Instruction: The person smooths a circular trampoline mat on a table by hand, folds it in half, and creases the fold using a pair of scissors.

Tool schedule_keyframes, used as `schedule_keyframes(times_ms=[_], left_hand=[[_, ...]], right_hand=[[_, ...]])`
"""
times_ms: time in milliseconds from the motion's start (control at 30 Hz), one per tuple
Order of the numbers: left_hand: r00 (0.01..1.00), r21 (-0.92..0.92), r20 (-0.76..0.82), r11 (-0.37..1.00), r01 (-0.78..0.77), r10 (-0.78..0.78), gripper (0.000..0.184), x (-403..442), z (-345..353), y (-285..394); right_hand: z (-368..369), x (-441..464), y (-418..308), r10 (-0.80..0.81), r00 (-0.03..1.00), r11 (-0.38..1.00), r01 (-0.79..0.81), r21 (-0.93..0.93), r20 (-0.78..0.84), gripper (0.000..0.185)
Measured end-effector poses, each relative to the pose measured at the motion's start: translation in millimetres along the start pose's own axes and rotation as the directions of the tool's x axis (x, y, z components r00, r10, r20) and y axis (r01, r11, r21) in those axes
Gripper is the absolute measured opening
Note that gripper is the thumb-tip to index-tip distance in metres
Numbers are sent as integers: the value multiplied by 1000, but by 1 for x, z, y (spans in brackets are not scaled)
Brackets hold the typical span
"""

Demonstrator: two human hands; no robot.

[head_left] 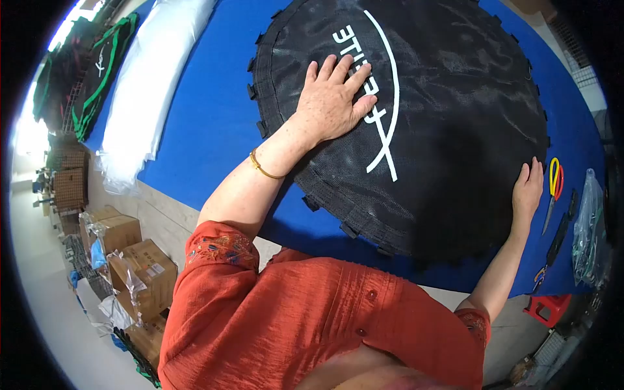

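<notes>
A large round black mesh piece (455, 84) with white lettering and a white curved fish-like mark lies flat on the blue table cover (208, 97). Short black tabs stick out around its edge. My left hand (335, 101) rests palm down on the mesh over part of the lettering, fingers spread. At the right edge of the mesh lies my right hand (529, 185), its fingers stretched out along the rim. Neither hand grips anything. Just right of my right hand are scissors (554, 179) with yellow and red handles.
Clear plastic sheeting (153, 71) lies at the table's left, beyond it green-edged black pieces (104, 71). Cardboard boxes (149, 276) stand on the floor at left. A plastic bag (588, 227) and a black strap (559, 237) lie at right, with a red stool (547, 310) below.
</notes>
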State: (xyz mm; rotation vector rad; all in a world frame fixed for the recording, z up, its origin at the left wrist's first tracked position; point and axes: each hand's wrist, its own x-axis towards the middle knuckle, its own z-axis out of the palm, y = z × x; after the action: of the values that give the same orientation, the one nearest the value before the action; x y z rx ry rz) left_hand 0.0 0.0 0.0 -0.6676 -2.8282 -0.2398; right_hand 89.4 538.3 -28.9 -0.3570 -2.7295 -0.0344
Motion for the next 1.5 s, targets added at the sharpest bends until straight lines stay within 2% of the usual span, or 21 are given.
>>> schedule_keyframes(times_ms=[367,633,667,767,833,933,1133,1233,1400,1500], left_hand=[[1000,-18,-31,1000,5,-6,71,0,7,-2],[1000,-48,3,999,25,-25,72,-1,0,-1],[996,-9,72,998,58,-57,81,0,-5,-2],[974,50,88,977,206,-210,93,1,-7,-15],[929,205,95,921,332,-356,104,3,-6,-26],[921,130,104,923,362,-376,111,0,-13,-47],[922,136,115,925,354,-370,109,-1,-14,-48],[930,127,96,932,341,-353,98,-3,-12,-50],[952,7,117,958,286,-284,72,-6,-13,-77],[957,-20,129,964,265,-260,65,-8,-17,-81]], right_hand=[[0,2,0,-20,1000,1000,20,-19,-11,52],[3,2,5,-37,999,998,39,47,-40,52],[3,2,5,-30,999,997,33,64,-43,52],[4,2,5,-28,998,997,32,68,-47,52],[3,2,5,-24,999,997,27,68,-44,52],[3,2,4,-22,999,997,25,67,-45,52],[4,3,4,-16,999,997,19,70,-39,53],[2,3,3,-10,999,997,13,78,-41,53],[3,3,2,-15,999,997,19,76,-49,52],[3,2,2,-19,998,997,24,80,-53,51]])
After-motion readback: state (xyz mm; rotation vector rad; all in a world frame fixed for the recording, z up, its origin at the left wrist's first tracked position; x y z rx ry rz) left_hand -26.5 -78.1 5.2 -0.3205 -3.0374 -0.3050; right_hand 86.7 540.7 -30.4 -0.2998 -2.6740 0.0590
